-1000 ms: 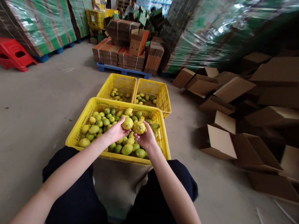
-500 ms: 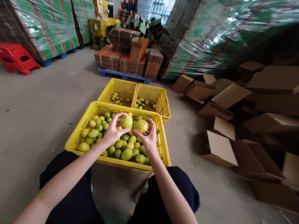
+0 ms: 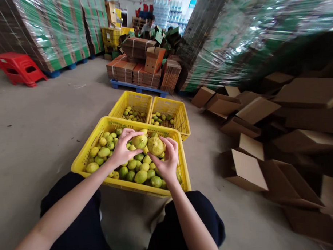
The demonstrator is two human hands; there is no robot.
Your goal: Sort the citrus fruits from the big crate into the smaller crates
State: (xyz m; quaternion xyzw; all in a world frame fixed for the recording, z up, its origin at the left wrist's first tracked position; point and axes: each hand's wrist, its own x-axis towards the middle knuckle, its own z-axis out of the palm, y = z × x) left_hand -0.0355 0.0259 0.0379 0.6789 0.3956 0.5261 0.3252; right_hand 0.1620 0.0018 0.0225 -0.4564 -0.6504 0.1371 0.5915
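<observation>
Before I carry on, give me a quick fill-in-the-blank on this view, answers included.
The left hand and right hand both grip fruit; the count per hand is ____.
The nearest crate is coloured ____.
Directly behind it stand ____ more crates.
The stool at far left is coloured ____.

Missing words: one; yellow; two; red.

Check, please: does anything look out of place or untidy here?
Yes: cardboard boxes on the right lie jumbled, tipped at different angles. The fruit in the right hand also looks ridged, unlike smoother ones in the crate.
</observation>
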